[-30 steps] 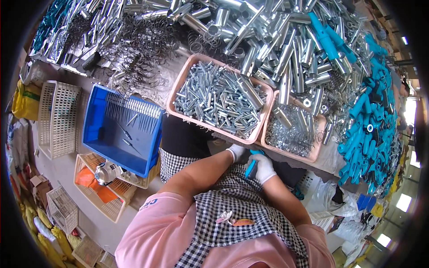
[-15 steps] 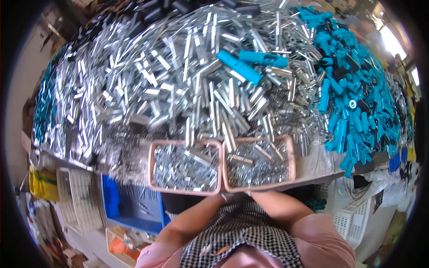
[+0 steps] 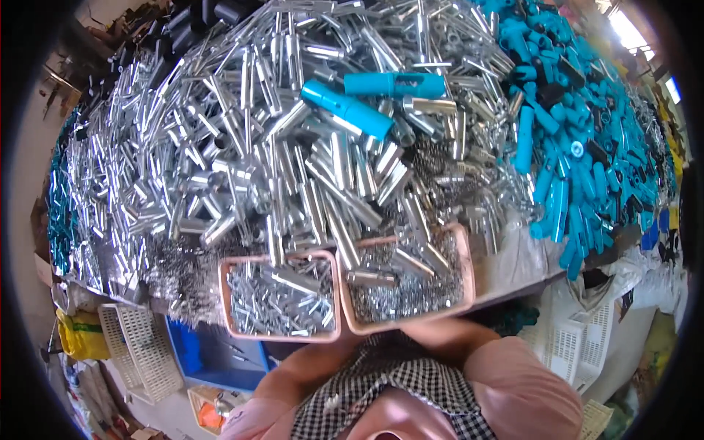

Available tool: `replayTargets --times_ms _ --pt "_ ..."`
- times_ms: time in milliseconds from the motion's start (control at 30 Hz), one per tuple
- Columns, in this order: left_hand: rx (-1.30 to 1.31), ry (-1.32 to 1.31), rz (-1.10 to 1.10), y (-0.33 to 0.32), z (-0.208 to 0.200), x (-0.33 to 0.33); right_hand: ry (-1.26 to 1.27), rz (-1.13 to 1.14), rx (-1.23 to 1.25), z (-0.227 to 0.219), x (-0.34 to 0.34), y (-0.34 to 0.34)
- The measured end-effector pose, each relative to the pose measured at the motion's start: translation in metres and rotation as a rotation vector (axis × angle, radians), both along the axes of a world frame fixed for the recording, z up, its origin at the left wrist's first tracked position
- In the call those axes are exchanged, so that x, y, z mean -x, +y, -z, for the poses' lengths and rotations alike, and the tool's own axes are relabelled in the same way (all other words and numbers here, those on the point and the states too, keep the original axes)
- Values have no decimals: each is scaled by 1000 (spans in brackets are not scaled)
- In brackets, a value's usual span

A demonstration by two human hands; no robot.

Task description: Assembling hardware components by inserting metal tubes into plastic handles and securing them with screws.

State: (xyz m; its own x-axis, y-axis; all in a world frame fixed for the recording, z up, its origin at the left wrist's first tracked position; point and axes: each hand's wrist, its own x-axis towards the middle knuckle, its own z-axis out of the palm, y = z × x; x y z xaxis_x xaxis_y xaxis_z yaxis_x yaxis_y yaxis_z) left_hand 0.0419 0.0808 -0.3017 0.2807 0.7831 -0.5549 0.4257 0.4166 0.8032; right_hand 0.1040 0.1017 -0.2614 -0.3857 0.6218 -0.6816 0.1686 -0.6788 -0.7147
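Both my forearms, the left [image 3: 304, 367] and the right [image 3: 446, 339], run in under the table's front edge. My left hand and my right hand are hidden there, so what they hold or touch cannot be seen. Just above them stand two pink trays side by side. Small shiny metal pieces fill the left tray [image 3: 225, 297]; finer metal parts lie in the right tray [image 3: 470, 279]. Several silver metal tubes [image 3: 372, 279] rest in or lean over the trays. Behind is a wide heap of metal tubes [image 3: 220, 147], with two teal slotted sleeves [image 3: 348, 111] on top.
A large pile of teal sleeves [image 3: 583, 169] covers the table's right side, and black tubes [image 3: 187, 29] lie at the far left. Below the table edge are a blue crate [image 3: 220, 363], a white basket [image 3: 139, 352], a yellow bag [image 3: 79, 334] and white crates [image 3: 561, 345] at right.
The view has shifted, so the trays and sleeves appear farther left and the trays lower. My forearms show less below the trays. The heaps look otherwise the same.
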Motion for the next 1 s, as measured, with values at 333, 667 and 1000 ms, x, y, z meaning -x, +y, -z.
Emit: replayTargets --times_ms 333,667,1000 --pt "-400 139 227 -46 26 2 -105 -284 -127 -45 -12 19" --pt "-41 -349 254 -2 -28 56 -627 -827 -798 -196 -152 -75" --pt "894 -980 -373 -51 -166 -88 -74 274 -360 -248 -325 -199"
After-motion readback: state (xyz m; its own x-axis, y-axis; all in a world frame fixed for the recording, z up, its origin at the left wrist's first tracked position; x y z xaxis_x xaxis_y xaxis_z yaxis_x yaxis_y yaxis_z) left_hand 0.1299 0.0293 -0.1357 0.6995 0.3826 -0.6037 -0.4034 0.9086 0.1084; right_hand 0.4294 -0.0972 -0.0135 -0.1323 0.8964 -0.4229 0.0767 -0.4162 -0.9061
